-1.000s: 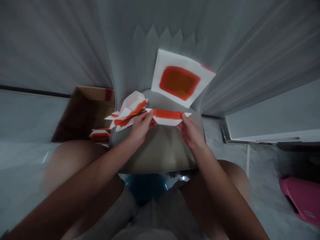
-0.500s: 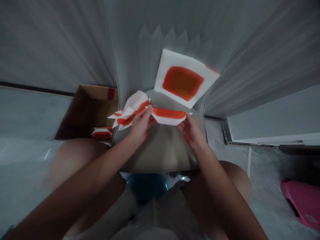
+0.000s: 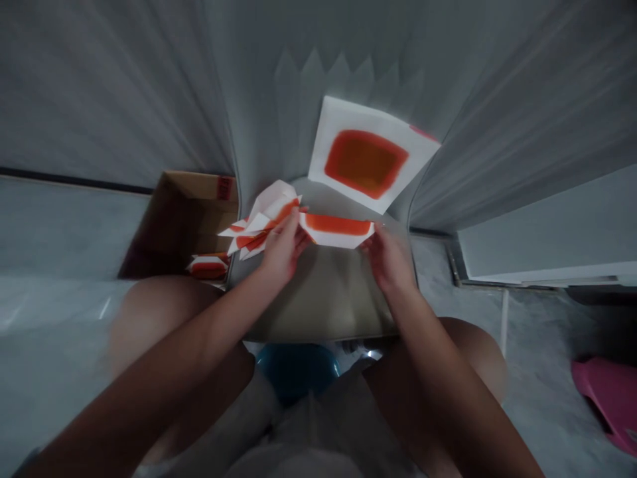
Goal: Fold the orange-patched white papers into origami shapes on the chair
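A folded piece of red-and-white paper (image 3: 337, 230) is stretched level between my hands, over the chair seat (image 3: 323, 305). My left hand (image 3: 283, 247) pinches its left end. At the right end, my right hand (image 3: 389, 255) has its thumb and fingers closed on the corner. Just left of my left hand lies a loose pile of folded red-and-white papers (image 3: 261, 219). Behind the held piece, a flat white sheet with a red-orange square (image 3: 365, 162) leans on the chair back.
An open cardboard box (image 3: 199, 192) stands on the floor at the left, with folded red-and-white pieces (image 3: 208, 267) inside. Below the seat, between my legs, is a blue basin (image 3: 298, 368). A pink plastic object (image 3: 610, 398) is on the floor at the far right.
My right hand has shifted slightly right along the folded paper's end. My left hand keeps its pinch. The whole view has moved a little.
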Motion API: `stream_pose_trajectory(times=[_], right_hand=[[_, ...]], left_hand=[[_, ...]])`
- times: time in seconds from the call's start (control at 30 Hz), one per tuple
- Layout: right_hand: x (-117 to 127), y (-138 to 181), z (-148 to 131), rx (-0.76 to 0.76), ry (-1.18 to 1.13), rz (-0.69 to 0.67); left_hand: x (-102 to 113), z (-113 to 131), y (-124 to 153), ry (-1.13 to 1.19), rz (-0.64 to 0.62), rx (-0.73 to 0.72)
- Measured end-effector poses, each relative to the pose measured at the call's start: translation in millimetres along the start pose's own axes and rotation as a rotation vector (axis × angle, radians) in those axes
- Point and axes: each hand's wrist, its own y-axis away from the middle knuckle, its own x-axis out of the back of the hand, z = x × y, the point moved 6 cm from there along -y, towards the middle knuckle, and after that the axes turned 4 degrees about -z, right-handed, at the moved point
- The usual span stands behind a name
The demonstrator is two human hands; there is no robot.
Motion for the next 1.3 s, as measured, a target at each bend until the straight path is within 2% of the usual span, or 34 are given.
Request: stream_pose_trajectory(times=[0.37,0.47,0.53,0.6,0.73,0.83,0.93,1.07,1.13,1.23,1.3], right_hand=[[4,-4,-1,0.014,-0.065,-0.014],[11,-8,-9,0.019,0.046,0.001],[15,-10,-19,0.038,0.168,-0.015],[20,-11,-28,0.059,0.290,-0.056],[28,-4,-33,0.103,0.439,-0.082],[29,11,-19,0.100,0.436,-0.090],[27,35,7,0.046,0.358,-0.113],[25,71,51,-0.071,0.204,-0.126],[27,87,65,-0.054,0.167,-0.078],[26,107,72,-0.013,0.142,-0.005],[16,117,69,-0.034,0.147,-0.025]], left_hand=[[-5,5,0,-0.008,-0.022,-0.076],[-3,5,1,-0.117,0.001,-0.085],[-2,7,2,-0.220,-0.029,-0.111],[-5,8,5,-0.374,-0.136,-0.145],[-13,0,22,-0.750,-0.478,-0.217],[-10,-13,41,-0.894,-0.673,-0.201],[1,-26,60,-0.935,-0.751,-0.130],[22,-31,77,-0.874,-0.666,-0.165],[33,-35,84,-0.824,-0.584,-0.187],[48,-39,95,-0.767,-0.492,-0.207],[55,-41,100,-0.786,-0.475,-0.196]])
